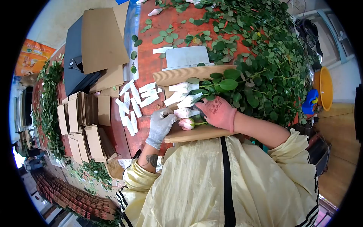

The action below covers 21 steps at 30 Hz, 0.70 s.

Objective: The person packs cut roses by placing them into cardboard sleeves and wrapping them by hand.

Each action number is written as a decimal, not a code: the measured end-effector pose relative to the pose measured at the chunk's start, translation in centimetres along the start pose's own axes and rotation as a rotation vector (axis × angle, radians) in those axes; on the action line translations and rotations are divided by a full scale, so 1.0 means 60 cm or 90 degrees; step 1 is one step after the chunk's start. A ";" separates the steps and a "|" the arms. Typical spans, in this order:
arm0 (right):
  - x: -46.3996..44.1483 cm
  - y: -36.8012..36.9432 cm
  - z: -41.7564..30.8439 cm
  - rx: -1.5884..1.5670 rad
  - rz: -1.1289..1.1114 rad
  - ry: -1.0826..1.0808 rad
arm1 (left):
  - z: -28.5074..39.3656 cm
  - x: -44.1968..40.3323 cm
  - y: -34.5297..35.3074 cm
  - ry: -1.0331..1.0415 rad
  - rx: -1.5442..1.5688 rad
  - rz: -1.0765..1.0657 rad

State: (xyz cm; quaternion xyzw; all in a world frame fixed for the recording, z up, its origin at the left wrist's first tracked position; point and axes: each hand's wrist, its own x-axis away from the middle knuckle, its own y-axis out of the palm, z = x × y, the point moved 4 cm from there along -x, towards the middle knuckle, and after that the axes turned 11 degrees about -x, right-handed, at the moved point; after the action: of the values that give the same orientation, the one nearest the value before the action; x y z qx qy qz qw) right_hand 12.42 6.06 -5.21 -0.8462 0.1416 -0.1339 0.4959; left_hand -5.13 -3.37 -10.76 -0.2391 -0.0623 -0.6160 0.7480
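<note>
My left hand [160, 123], in a grey-white glove, has its fingers pressed together at the tip of a white foam net sleeve [186, 112]. On the other side, my right hand [217, 112], in a pink glove with dark fingertips, is bent over the stem end of the sleeved flowers. A bare pink-and-green rose [186, 124] lies just below, on a sheet of brown cardboard [200, 134]. Above the hands, several sleeved flowers [184, 87] lie side by side, leaves to the right. What my right fingers grip is hidden.
Loose white sleeves [134, 92] are scattered to the left on the red table [141, 128]. Folded cardboard pieces [85, 113] stand further left. Leafy stems [264, 68] pile up at the right, near an orange basin [325, 89]. A grey-white plate [188, 56] sits behind the cardboard.
</note>
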 end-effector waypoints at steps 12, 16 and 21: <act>0.002 0.016 0.012 -0.086 -0.015 0.045 | -0.048 0.061 -0.140 -0.049 0.168 0.252; -0.001 0.013 0.003 0.047 -0.093 0.061 | 0.022 0.115 -0.196 0.033 -0.378 0.318; 0.002 0.008 -0.006 0.072 -0.111 0.069 | 0.209 0.143 -0.001 0.427 -0.646 -0.043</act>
State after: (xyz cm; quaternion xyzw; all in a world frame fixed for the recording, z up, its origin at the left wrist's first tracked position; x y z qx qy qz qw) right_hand 12.32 5.52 -5.44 -0.8174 0.0866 -0.2299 0.5211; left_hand -0.68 -5.57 3.56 -0.3567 0.4706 -0.6337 0.4997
